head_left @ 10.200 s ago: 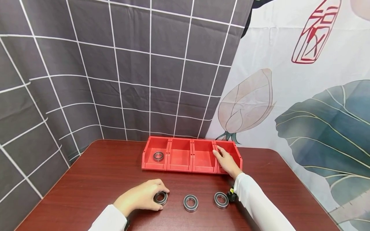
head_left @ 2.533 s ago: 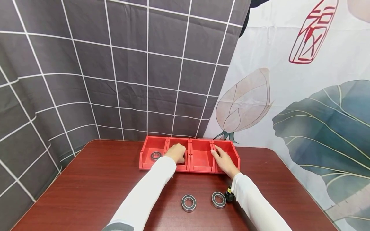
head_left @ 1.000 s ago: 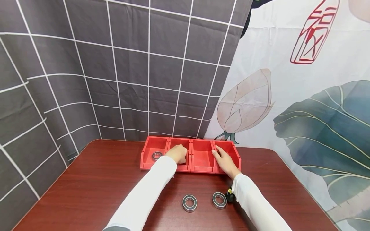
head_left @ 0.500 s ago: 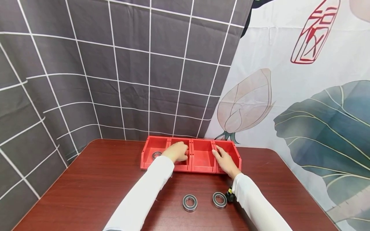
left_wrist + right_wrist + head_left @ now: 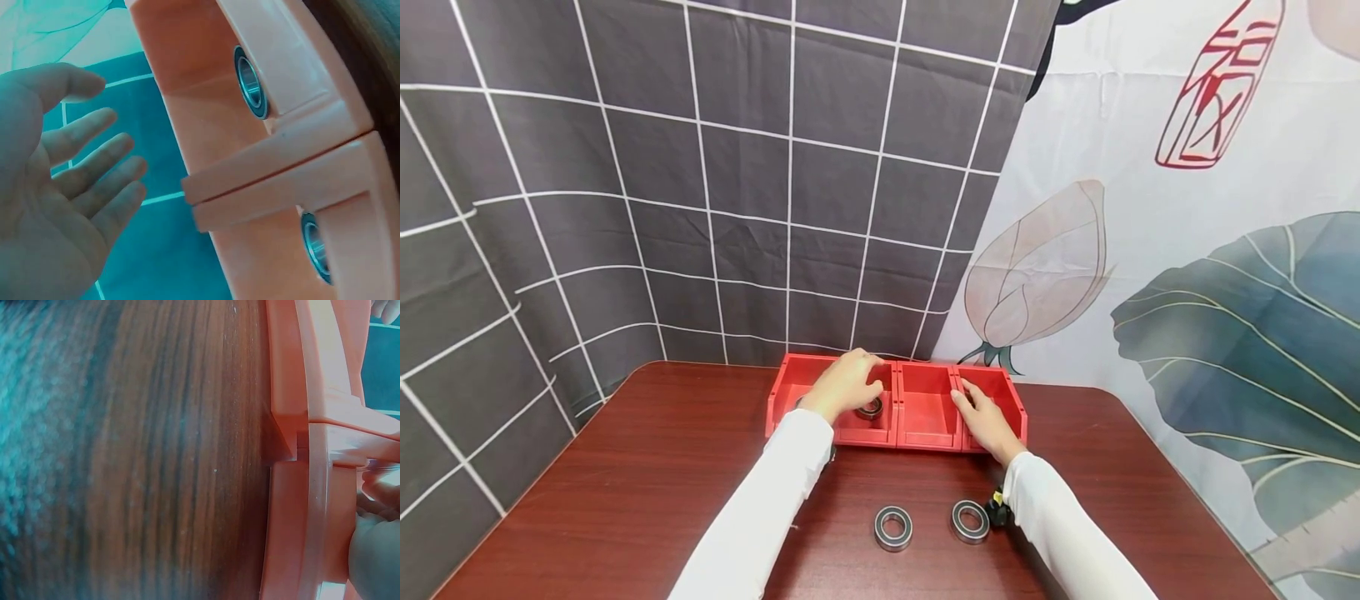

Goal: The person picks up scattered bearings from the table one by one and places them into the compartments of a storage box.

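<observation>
Currently, left grip [image 5: 846, 385] spread wide, holding nothing, above the bins [image 5: 927, 439]; right grip [image 5: 988, 421] pinching their rightmost divider [image 5: 960, 427]. Bearings [image 5: 879, 530]: one apiece in the two leftmost bins, two on the counter [image 5: 625, 475] before them.

We see shiny metal rims on the bearings [image 5: 892, 545], with darker, duller faces. The red bins [image 5: 927, 438] are smooth plastic, faintly glossy. The tabletop [image 5: 625, 467] shows wood grain under a soft sheen, too blurred close up for us to tell wood from laminate. The grey hanging [image 5: 737, 167] is matt, creased cloth.
</observation>
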Tool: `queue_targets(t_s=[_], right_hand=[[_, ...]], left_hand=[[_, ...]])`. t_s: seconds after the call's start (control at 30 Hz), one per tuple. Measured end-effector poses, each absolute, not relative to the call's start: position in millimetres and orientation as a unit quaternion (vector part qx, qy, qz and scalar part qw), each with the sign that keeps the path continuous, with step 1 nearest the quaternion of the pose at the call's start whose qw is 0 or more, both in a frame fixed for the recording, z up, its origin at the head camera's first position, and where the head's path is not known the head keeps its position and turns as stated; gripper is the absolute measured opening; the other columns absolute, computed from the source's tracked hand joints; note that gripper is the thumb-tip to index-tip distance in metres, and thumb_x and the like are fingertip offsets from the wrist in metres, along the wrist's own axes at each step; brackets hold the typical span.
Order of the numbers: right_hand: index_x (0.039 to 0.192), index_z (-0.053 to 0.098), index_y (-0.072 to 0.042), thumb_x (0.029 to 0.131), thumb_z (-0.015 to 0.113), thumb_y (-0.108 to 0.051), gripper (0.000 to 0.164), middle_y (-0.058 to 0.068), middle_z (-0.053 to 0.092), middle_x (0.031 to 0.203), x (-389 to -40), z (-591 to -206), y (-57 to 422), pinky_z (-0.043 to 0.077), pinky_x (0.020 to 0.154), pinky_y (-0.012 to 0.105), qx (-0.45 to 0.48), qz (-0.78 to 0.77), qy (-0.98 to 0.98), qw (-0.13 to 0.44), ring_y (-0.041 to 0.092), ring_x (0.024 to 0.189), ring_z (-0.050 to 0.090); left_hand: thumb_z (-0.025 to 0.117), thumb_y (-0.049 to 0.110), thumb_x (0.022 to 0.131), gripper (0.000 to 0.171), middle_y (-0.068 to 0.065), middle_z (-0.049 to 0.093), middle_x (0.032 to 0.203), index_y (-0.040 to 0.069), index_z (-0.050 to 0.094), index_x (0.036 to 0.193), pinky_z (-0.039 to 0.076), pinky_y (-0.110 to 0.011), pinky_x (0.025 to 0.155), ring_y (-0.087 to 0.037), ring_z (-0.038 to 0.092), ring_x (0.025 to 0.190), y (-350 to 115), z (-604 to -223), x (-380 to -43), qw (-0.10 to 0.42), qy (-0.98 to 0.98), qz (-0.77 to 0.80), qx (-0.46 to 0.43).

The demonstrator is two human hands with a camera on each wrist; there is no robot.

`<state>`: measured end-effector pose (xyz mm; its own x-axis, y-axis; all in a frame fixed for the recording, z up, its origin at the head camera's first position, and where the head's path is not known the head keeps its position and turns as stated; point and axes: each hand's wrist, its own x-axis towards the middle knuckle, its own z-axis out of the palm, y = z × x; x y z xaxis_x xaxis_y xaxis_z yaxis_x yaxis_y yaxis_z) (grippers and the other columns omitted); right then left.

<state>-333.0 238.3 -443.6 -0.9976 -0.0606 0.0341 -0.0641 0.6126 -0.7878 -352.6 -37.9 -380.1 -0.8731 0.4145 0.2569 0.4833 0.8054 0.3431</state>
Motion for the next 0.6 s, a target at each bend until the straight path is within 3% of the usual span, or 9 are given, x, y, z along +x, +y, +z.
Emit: queue_targets(t_s=[0.4,0.6], right_hand=[[0.154,0.024,-0.016,0.098,0.044,-0.051,0.069,0.016,0.037,0.150,-332,-441,238,0.040,0.102,0.055,0.029,0.447,-0.894,-0.003,0.035,0.127,0.044],[0.154,0.023,-0.015,0.096,0.043,-0.058,0.075,0.017,0.036,0.150,-332,-442,238,0.040,0.102,0.055,0.032,0.444,-0.896,-0.003,0.036,0.127,0.043]], left_hand=[[0.061,0.023,0.089,0.051,-0.017,0.054,0.131,0.006,0.053,0.137,0.040,-0.044,0.105,-0.032,0.052,0.121,-60,-390,-356,0.112,-0.917,-0.357,-0.142],[0.061,0.026,0.090,0.055,-0.018,0.049,0.137,0.008,0.048,0.141,0.040,-0.049,0.105,-0.033,0.048,0.125,-67,-395,-353,0.087,-0.901,-0.417,-0.084]])
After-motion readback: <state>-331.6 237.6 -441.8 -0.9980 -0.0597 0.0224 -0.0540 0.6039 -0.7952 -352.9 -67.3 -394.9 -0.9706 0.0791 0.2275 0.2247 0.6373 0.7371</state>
